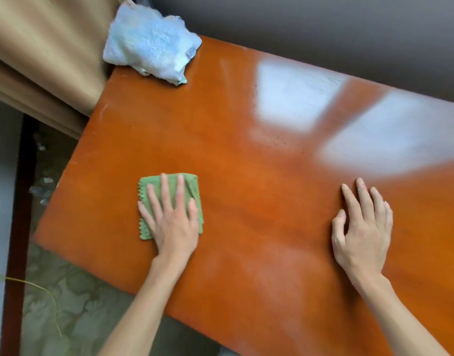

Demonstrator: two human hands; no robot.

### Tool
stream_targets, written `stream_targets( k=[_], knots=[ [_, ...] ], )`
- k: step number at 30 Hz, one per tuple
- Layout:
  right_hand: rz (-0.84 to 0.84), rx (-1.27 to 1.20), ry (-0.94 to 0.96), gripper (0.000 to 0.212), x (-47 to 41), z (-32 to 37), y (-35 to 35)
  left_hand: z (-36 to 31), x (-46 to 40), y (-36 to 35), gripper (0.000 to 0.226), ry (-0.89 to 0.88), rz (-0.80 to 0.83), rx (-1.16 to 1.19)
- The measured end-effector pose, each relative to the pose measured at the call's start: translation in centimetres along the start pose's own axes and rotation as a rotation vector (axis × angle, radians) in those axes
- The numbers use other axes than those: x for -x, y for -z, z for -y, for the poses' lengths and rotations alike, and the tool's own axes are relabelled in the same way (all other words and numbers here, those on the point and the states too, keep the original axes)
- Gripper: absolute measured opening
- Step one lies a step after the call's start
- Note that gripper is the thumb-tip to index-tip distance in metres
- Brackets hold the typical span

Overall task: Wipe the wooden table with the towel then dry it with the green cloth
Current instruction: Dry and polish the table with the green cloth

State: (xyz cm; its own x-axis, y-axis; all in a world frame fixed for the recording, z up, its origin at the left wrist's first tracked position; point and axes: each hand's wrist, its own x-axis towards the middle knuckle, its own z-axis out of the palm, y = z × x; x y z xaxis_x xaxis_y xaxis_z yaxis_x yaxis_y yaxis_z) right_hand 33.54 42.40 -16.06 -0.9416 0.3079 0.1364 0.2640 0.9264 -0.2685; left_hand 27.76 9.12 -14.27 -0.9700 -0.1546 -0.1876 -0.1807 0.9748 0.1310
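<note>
Two cloths are seen. One green cloth (170,205) is partly hidden under the left hand (173,222) — pressed flat, fingers spread, not gripped. One white towel (151,44) is bunched far beyond it. The right hand (362,229) is laid open on the wooden table (259,176) — holding nothing.

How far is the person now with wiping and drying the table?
The wiping looks done: the white towel lies set aside at the far corner of the wooden table. Drying is in hand: the left hand presses flat on the folded green cloth near the left edge, while the right hand rests on bare wood. The rest of the tabletop probably remains.
</note>
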Motion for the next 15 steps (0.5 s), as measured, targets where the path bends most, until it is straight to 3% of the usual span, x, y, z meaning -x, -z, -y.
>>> stream_targets(
  k=[6, 9, 12, 15],
  knots=[
    [-0.003, 0.030, -0.005, 0.051, 0.0, 0.3, 0.3, -12.8, 0.5, -2.2, 0.059, -0.593, 0.057, -0.044],
    [0.001, 0.024, -0.001, 0.051, -0.1, 0.2, 0.3, -17.5, -1.6, -2.1, 0.059, -0.792, 0.130, -0.076],
    [-0.010, 0.010, -0.004, 0.050, -0.1, 0.0, 0.2, -17.4, -5.9, -1.3, 0.058, -0.823, 0.130, -0.083],
    [-0.006, 0.006, 0.008, 0.050, -0.1, 0.2, 0.2, -13.5, -10.4, 0.0, 0.059, -0.623, 0.102, -0.079]
  ],
)
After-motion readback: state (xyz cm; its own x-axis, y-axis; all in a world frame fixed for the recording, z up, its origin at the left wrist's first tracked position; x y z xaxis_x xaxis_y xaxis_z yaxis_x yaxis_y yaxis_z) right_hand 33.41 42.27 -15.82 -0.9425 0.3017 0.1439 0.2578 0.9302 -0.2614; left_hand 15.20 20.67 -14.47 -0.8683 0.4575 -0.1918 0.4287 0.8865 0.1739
